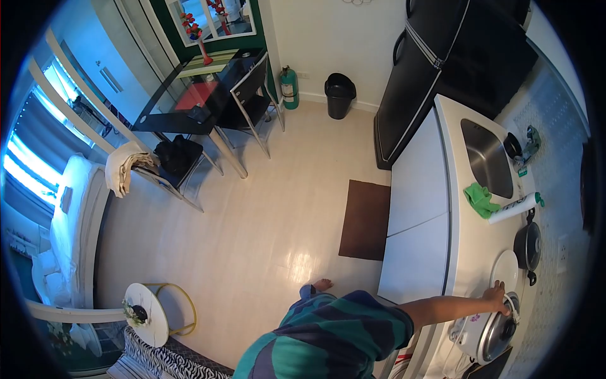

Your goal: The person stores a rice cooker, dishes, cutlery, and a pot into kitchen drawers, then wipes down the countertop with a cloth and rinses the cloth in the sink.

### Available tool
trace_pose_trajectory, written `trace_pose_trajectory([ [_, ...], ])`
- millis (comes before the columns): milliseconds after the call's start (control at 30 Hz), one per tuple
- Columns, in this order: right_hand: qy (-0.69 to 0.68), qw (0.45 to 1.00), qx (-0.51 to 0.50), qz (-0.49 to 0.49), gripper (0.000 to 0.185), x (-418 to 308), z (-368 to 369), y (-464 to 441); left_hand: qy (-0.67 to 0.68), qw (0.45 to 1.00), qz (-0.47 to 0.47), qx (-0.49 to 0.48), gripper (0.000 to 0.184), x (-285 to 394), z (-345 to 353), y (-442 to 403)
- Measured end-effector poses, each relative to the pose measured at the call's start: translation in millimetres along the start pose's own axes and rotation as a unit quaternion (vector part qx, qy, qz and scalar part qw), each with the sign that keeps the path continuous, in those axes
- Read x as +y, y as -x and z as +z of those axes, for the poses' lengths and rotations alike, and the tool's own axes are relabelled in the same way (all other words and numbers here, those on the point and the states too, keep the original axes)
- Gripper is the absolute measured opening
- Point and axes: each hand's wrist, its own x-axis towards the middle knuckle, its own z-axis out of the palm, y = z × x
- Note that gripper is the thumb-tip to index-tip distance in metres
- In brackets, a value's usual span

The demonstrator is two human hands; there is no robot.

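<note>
My right hand (497, 299) reaches out to the right over the counter, at the rim of a white rice cooker (468, 336) with a flower print. Its fingers are curled around a thin white looped piece (512, 308); whether this is a cord or a handle I cannot tell. Under it lies the cooker's glass lid (499, 338) with a metal rim. A white plate (505, 266) lies just beyond my fingers. Farther along the wall is a dark lidded pot (529, 245). My left hand is out of sight.
On the counter (470, 259) are a green cloth (481, 201), a white bottle (514, 208) and a steel sink (489, 158). A black fridge (420, 76) stands beyond. A brown mat (365, 220) lies on the floor. A glass table (189, 95) with chairs stands farther off.
</note>
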Motion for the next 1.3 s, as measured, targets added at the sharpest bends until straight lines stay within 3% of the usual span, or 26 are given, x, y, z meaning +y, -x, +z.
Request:
trace_pose_trajectory([
  [33,-0.052,0.996,0.034,0.061,0.063,-11,14,-24,0.001,1.000,0.002,-0.001,0.099,1,-1,1],
  [133,-0.148,0.985,-0.044,0.073,0.059,-34,42,-38,0.001,1.000,-0.001,0.001,0.098,2,-4,4],
  [367,-0.171,0.964,-0.078,0.188,0.063,24,16,-44,0.008,1.000,-0.005,0.007,0.096,1,-5,2],
  [433,-0.095,0.977,0.076,0.174,0.057,67,-2,-36,0.015,1.000,-0.003,0.003,0.094,1,-5,2],
  [467,-0.033,0.989,0.093,0.113,0.046,4,22,45,0.018,1.000,-0.003,0.002,0.094,1,-5,2],
  [533,0.163,0.986,0.008,-0.019,0.052,16,18,101,0.015,1.000,0.002,0.014,0.089,3,-5,4],
  [633,0.383,0.860,-0.213,-0.261,0.061,43,-1,153,0.013,1.000,0.007,0.015,0.086,3,-4,4],
  [733,0.450,0.736,-0.315,-0.395,0.072,53,-10,174,0.016,1.000,0.007,0.026,0.086,3,-5,5],
  [1000,0.482,0.838,-0.207,-0.152,0.055,116,-25,168,0.008,1.000,-0.008,-0.019,0.096,9,-16,11],
  [1100,0.462,0.861,-0.178,-0.117,0.049,126,-35,165,0.026,0.996,-0.016,-0.089,0.126,-17,16,-17],
  [1133,0.461,0.840,-0.166,-0.235,0.040,123,-35,168,0.049,0.994,0.001,-0.099,0.128,-16,7,-11],
  [1167,0.443,0.850,-0.144,-0.247,0.037,116,-29,175,0.078,0.993,0.048,-0.074,0.130,-31,23,-22],
  [1200,0.453,0.850,-0.151,-0.221,0.037,121,-35,176,0.031,0.995,0.025,-0.094,0.130,-24,13,-14],
  [1233,0.417,0.858,-0.155,-0.259,0.039,132,-40,172,0.017,0.991,0.039,-0.125,0.125,-18,-1,-11],
  [1267,0.410,0.830,-0.182,-0.330,0.041,117,-33,171,0.103,0.985,0.061,-0.126,0.116,-15,-12,-5],
  [1300,0.417,0.824,-0.196,-0.329,0.042,109,-34,168,0.048,0.982,0.105,-0.150,0.106,-19,-8,-19],
])
